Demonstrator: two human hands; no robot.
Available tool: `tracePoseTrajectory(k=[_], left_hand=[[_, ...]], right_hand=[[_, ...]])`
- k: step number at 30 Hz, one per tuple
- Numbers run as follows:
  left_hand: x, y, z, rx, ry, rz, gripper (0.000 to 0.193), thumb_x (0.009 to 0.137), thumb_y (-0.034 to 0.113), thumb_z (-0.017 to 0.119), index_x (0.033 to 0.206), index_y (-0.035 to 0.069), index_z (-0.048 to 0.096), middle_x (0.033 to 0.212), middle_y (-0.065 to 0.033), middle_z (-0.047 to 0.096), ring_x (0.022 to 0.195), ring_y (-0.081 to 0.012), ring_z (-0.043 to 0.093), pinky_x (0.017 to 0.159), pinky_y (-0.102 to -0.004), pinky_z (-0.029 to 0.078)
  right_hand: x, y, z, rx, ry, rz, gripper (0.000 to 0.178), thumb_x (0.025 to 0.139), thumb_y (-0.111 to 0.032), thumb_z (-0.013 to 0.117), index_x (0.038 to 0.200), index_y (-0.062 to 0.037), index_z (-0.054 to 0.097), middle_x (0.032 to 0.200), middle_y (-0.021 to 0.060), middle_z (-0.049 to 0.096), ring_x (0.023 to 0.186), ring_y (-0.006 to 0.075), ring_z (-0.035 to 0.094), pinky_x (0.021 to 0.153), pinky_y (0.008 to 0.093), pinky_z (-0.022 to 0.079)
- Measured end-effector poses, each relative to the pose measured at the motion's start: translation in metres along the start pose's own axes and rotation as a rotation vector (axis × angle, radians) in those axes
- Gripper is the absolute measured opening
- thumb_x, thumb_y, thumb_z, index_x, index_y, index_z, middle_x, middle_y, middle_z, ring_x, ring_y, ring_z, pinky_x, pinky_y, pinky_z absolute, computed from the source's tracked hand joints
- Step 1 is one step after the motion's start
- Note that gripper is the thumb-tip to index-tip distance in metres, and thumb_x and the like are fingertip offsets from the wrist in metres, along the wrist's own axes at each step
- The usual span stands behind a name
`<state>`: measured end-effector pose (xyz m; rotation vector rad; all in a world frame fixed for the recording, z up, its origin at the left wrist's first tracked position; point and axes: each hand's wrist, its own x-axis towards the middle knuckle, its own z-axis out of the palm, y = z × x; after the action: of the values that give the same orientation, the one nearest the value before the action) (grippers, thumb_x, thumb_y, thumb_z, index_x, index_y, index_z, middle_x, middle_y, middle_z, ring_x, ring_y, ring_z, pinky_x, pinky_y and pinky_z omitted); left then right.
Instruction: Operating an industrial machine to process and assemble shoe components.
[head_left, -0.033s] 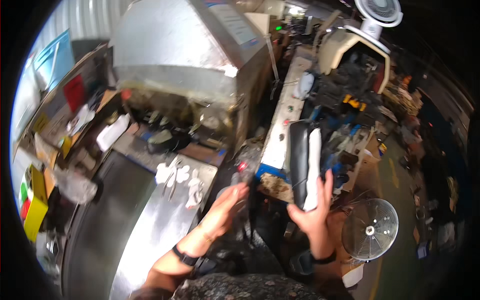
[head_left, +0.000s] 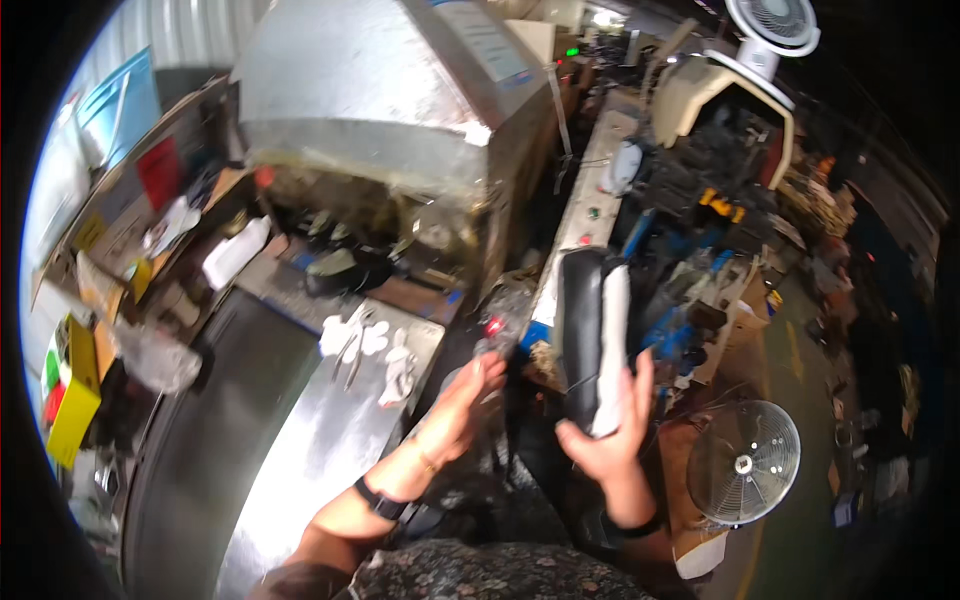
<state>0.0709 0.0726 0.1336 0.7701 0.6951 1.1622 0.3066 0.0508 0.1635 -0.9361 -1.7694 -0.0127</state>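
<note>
My right hand (head_left: 608, 455) has its thumb and fingers around the lower end of a long piece, black on one side and white on the other (head_left: 590, 340), which stands up lengthwise from my palm. To the left, my left hand (head_left: 458, 412) is raised before my body, its fingers pointing up and blurred. Whether anything is between those fingers I cannot make out. Just beyond them lies clear plastic with a small red spot (head_left: 494, 326). White gloves (head_left: 352, 336) and a slim metal tool rest on the shiny metal surface (head_left: 300, 480) to the left.
A large metal hood (head_left: 360, 80) covers an opening with dark items (head_left: 345, 270) before it. A narrow bench (head_left: 590, 205) runs away ahead, beside a cream-framed machine (head_left: 690, 100). A round fan (head_left: 744, 464) stands at the right. A yellow box (head_left: 72, 395) sits far left.
The black and white piece has shifted left and slightly down together with my right hand. My left hand has risen slightly. The whole view has turned a little.
</note>
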Motion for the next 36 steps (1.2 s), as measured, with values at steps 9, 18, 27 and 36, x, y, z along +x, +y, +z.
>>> tracePoseTrajectory(k=[9,18,27,36], left_hand=[[-0.066,0.020,-0.048,1.054,-0.191,-0.104,0.068,0.090,0.055,0.062,0.131,0.002,0.054,0.118,-0.0174,0.065,0.106,-0.0296,0.064,0.091,-0.0384,0.051],[-0.120,0.075,-0.093,0.762,0.058,0.305,0.025,0.093,0.017,0.068,0.113,0.001,0.069,0.109,-0.0141,0.068,0.102,-0.0240,0.064,0.090,-0.0329,0.049],[-0.118,0.179,0.017,0.313,-0.426,1.180,0.016,0.092,0.012,0.066,0.086,-0.002,0.067,0.091,-0.0149,0.061,0.076,-0.0317,0.060,0.075,-0.0410,0.052],[-0.142,0.170,0.050,-0.026,0.056,1.382,0.011,0.086,0.021,0.074,0.088,0.010,0.076,0.081,-0.0020,0.070,0.067,-0.0179,0.065,0.065,-0.0311,0.052]], right_hand=[[-0.029,-0.032,0.043,1.390,-0.684,1.152,0.086,0.081,-0.029,0.078,0.148,-0.0003,0.032,0.141,0.0131,0.049,0.120,0.0223,0.055,0.103,0.0399,0.043],[-0.100,-0.038,0.069,1.158,-0.239,1.392,0.041,0.092,-0.023,0.046,0.123,0.0018,0.053,0.131,0.0221,0.054,0.117,0.0467,0.055,0.098,0.0696,0.045],[0.016,0.099,0.311,0.666,-0.183,0.971,0.046,0.086,-0.011,0.069,0.126,0.0040,0.054,0.118,0.0109,0.061,0.103,0.0176,0.059,0.092,0.0309,0.045],[-0.097,-0.057,0.286,0.406,-0.519,0.084,0.021,0.080,-0.002,0.066,0.101,-0.0019,0.068,0.110,0.0148,0.068,0.090,0.0275,0.067,0.082,0.0358,0.053]])
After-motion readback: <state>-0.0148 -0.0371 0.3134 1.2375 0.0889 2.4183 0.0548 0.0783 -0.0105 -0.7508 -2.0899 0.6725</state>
